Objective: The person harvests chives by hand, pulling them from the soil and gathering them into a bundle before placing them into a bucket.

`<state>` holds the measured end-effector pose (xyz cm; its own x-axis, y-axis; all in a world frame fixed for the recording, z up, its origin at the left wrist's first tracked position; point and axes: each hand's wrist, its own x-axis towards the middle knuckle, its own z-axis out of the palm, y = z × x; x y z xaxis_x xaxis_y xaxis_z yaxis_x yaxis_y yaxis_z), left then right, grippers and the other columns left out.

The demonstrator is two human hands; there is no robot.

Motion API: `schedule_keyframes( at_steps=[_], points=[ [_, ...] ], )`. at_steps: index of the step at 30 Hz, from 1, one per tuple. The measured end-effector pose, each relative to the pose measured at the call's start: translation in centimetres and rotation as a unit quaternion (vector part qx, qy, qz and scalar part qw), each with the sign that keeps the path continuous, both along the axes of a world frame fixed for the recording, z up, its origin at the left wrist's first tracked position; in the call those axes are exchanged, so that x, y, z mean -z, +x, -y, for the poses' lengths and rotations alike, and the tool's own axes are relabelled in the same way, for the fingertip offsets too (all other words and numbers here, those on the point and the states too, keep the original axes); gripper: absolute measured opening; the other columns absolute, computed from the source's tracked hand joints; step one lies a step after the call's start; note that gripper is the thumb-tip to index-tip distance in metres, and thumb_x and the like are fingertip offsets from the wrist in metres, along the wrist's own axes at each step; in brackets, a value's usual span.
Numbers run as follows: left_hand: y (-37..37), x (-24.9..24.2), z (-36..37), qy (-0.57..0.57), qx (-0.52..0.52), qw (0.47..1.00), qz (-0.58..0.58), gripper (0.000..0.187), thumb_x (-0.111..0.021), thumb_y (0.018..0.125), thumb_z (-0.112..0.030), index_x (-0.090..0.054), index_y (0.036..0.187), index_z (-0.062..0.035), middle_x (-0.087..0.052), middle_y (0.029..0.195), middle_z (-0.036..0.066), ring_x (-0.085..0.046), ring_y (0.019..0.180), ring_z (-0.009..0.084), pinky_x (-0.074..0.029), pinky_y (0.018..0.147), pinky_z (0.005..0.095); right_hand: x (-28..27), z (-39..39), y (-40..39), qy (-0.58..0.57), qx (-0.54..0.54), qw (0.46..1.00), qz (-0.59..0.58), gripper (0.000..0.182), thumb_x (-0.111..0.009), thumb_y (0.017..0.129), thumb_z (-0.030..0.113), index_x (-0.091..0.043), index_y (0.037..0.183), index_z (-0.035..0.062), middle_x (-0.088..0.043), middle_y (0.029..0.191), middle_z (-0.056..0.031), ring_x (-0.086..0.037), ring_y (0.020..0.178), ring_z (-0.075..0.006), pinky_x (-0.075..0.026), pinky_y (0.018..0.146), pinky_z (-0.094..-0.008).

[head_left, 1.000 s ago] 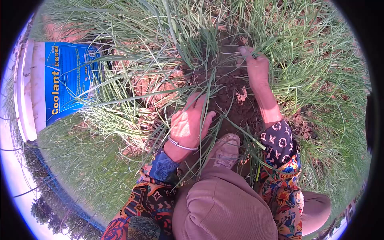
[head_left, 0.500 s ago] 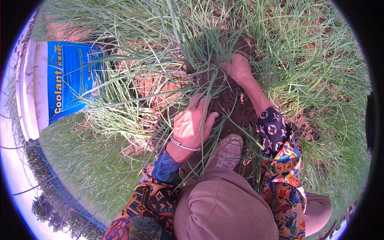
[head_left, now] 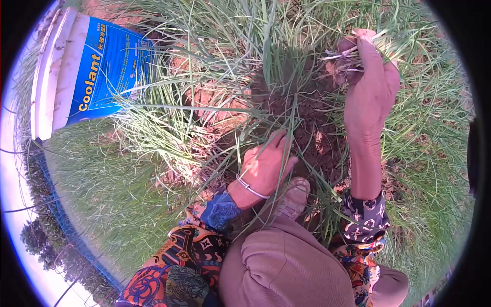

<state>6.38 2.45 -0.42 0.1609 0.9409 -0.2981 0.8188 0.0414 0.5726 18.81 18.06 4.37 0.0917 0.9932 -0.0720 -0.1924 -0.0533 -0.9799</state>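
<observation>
My R hand (head_left: pixel 372 87) pinches a bunch of stalks (head_left: pixel 349 54) btwn thumb (head_left: pixel 369 55) & fingers (head_left: pixel 347 45), pale ends poking out to L; L hand (head_left: pixel 262 169) is near green tuft (head_left: pixel 158 138), grip I can't tell

Flashing pale white on the stems (head_left: pixel 339 53), blue and white on the bucket (head_left: pixel 97 66), multicolour prints down the sleeves (head_left: pixel 192 250)!

The right grip (head_left: pixel 371 89) has moved away from the soil (head_left: pixel 318 120), pale-ended stalks (head_left: pixel 349 57) now showing in it.
</observation>
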Motion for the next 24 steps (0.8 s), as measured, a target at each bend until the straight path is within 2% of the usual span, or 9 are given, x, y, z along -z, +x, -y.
schedule_keyframes(
  at_steps=[2,4,5,7,11,13,16,20,24],
  points=[
    [0.5,0.0,0.3,-0.021,0.027,0.999,0.012,0.053,-0.064,0.081,-0.025,-0.044,0.122,0.0010,-0.050,0.121,0.019,-0.060,0.093,0.0370,-0.050,0.076,0.0454,-5.0,2.4,-3.2,0.085,-0.065,0.993,-0.049,0.023,-0.055,0.092,0.020,-0.063,0.099,-0.0009,-0.064,0.079,-0.0028,-0.056,0.061,-0.0094,-0.045,0.053,-0.0249],
    [0.5,2.5,2.1,-0.058,-0.043,0.977,0.200,0.051,-0.058,0.087,-0.029,-0.042,0.130,-0.0061,-0.042,0.135,0.017,-0.049,0.117,0.0328,-0.047,0.091,0.0402,-6.3,5.2,-6.8,0.208,-0.168,0.962,0.048,0.025,-0.054,0.091,0.016,-0.058,0.104,-0.0051,-0.065,0.079,-0.0078,-0.059,0.060,-0.0168,-0.046,0.052,-0.0301],
    [0.3,3.2,2.6,-0.067,-0.052,0.967,0.240,0.053,-0.055,0.089,-0.031,-0.039,0.133,-0.0069,-0.040,0.137,0.016,-0.045,0.121,0.0301,-0.044,0.094,0.0392,-6.0,6.2,-8.3,0.283,-0.222,0.927,0.110,0.028,-0.056,0.089,0.014,-0.052,0.107,-0.0073,-0.063,0.075,-0.0133,-0.061,0.062,-0.0292,-0.048,0.054,-0.0371],
    [0.2,4.2,3.1,-0.089,-0.063,0.942,0.317,0.056,-0.049,0.092,-0.035,-0.032,0.138,-0.0083,-0.035,0.141,0.013,-0.037,0.129,0.0249,-0.039,0.101,0.0370,-4.1,8.3,-10.0,0.146,-0.415,0.884,0.159,0.032,-0.058,0.086,0.014,-0.049,0.107,-0.0083,-0.059,0.071,-0.0167,-0.059,0.065,-0.0388,-0.049,0.058,-0.0417],
    [2.6,2.7,2.8,-0.072,-0.236,0.858,0.450,0.059,-0.057,0.088,-0.030,-0.035,0.137,-0.0073,-0.038,0.138,0.016,-0.041,0.126,0.0298,-0.040,0.100,0.0394,-1.9,8.4,-6.5,0.219,-0.346,0.875,0.257,0.024,-0.056,0.082,0.009,-0.052,0.099,-0.0071,-0.058,0.080,-0.0192,-0.062,0.071,-0.0346,-0.051,0.064,-0.0427],
    [0.5,-0.8,1.1,0.041,0.035,0.998,0.039,0.051,-0.057,0.090,-0.023,-0.039,0.134,-0.0053,-0.040,0.138,0.015,-0.044,0.126,0.0268,-0.041,0.098,0.0382,-2.9,6.6,-1.4,0.124,-0.343,0.905,0.220,0.025,-0.059,0.084,0.014,-0.056,0.102,-0.0038,-0.061,0.080,-0.0144,-0.061,0.068,-0.0250,-0.050,0.061,-0.0363],
    [0.8,-5.8,-0.8,0.037,0.082,0.991,0.098,0.042,-0.064,0.084,-0.013,-0.050,0.123,-0.0030,-0.055,0.120,0.017,-0.060,0.103,0.0285,-0.050,0.081,0.0369,-4.8,3.3,7.2,-0.054,-0.376,0.907,0.183,0.019,-0.060,0.087,0.016,-0.061,0.096,0.0001,-0.063,0.079,-0.0059,-0.058,0.064,-0.0087,-0.048,0.055,-0.0255],
    [2.7,-14.0,-3.8,0.091,0.043,0.980,0.169,0.026,-0.066,0.082,-0.008,-0.061,0.107,-0.0010,-0.063,0.097,0.018,-0.064,0.067,0.0236,-0.049,0.060,0.0343,-5.0,1.2,15.7,-0.241,-0.454,0.806,0.294,0.020,-0.061,0.086,0.020,-0.066,0.085,0.0004,-0.065,0.072,-0.0054,-0.057,0.055,-0.0105,-0.049,0.053,-0.0230],
    [6.1,-15.0,-10.6,-0.111,0.175,0.966,0.156,0.020,-0.064,0.085,-0.012,-0.063,0.098,0.0031,-0.067,0.088,0.016,-0.064,0.061,0.0133,-0.050,0.053,0.0269,3.2,4.0,18.1,-0.225,-0.477,0.698,0.485,0.039,-0.069,0.078,0.034,-0.065,0.076,-0.0044,-0.061,0.060,-0.0113,-0.063,0.058,-0.0220,-0.052,0.059,-0.0327]
  ],
)
